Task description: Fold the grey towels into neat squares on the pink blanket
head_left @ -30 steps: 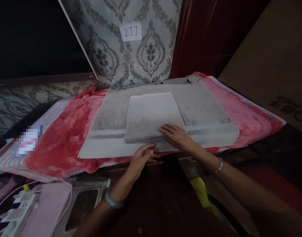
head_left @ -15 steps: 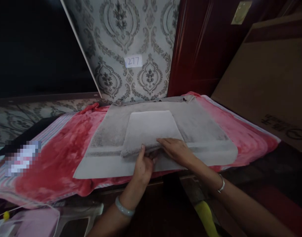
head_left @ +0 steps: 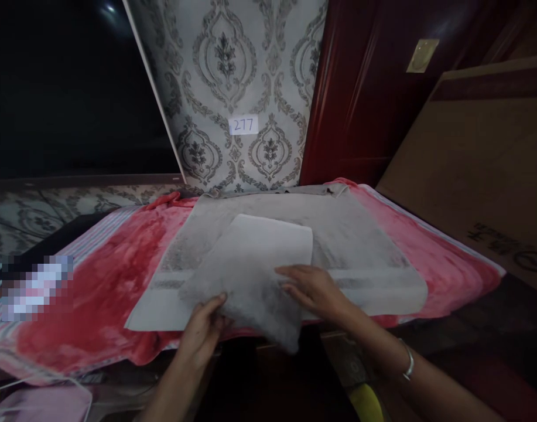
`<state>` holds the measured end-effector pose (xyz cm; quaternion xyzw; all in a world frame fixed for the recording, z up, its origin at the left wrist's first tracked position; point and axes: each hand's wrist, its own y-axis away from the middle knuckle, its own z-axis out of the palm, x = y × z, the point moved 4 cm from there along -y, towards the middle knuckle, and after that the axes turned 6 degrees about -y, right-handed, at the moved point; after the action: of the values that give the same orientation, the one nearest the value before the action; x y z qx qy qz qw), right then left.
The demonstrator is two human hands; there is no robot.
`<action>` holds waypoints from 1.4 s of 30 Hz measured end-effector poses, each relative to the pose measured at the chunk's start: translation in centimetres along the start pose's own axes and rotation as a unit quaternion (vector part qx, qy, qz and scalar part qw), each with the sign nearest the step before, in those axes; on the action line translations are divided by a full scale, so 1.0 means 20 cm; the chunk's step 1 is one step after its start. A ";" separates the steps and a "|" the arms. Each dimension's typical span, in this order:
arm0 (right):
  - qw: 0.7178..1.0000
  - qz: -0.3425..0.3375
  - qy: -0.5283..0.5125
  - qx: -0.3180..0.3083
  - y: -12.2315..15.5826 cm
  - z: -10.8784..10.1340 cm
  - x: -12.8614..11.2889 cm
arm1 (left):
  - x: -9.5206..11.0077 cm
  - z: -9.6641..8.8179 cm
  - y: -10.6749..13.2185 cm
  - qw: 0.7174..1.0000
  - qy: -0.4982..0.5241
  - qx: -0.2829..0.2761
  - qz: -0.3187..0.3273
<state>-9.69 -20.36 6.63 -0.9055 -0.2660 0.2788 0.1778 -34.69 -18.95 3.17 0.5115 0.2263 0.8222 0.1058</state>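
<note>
A grey towel [head_left: 255,264] with a whitish folded part lies at an angle over a larger grey cloth [head_left: 347,228]. Its near part hangs past the front edge and is smeared by motion. My left hand [head_left: 202,328] grips the towel's near left edge, thumb on top and fingers underneath. Over the towel's right side, my right hand [head_left: 316,291] has its fingers stretched out and apart, at or just above the fabric. The larger cloth is spread flat, with a paler band along its front.
Beneath the cloths lies a red and pink plush blanket [head_left: 96,281] with striped edges. A dark screen [head_left: 75,88] stands at the left, a large cardboard box [head_left: 479,170] at the right. Behind are patterned wallpaper with a label [head_left: 243,125] and a dark red door [head_left: 356,88].
The towel has turned and opened out toward me, its near part now dropping over the front edge. My left hand has moved left and nearer; my right hand has shifted slightly down.
</note>
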 end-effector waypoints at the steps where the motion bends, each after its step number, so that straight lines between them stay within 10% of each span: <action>1: 0.999 0.022 -0.002 0.023 -0.02 -0.02 0.07 | 0.04 -0.07 0.00 1.000 -0.011 0.017 0.005; 8: 0.977 0.210 0.030 0.010 -0.35 0.03 0.54 | 0.17 -0.38 0.00 0.993 -0.037 0.111 0.026; 22: 0.930 0.334 -0.093 -0.119 -0.69 0.20 0.59 | 0.10 -0.41 -0.04 0.989 -0.035 0.104 0.097; 34: 0.890 0.335 -0.309 -0.027 -0.51 0.04 0.52 | 0.42 -0.29 -0.08 0.975 -0.131 0.029 0.175; 42: 0.874 0.334 -0.313 0.164 -0.31 -0.31 0.63 | 0.73 0.06 -0.52 0.954 -0.194 -0.089 0.211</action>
<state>0.53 -9.19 9.20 -0.7634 0.0598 0.6304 0.1273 -40.84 -3.60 10.29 0.6858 0.0147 0.7275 0.0169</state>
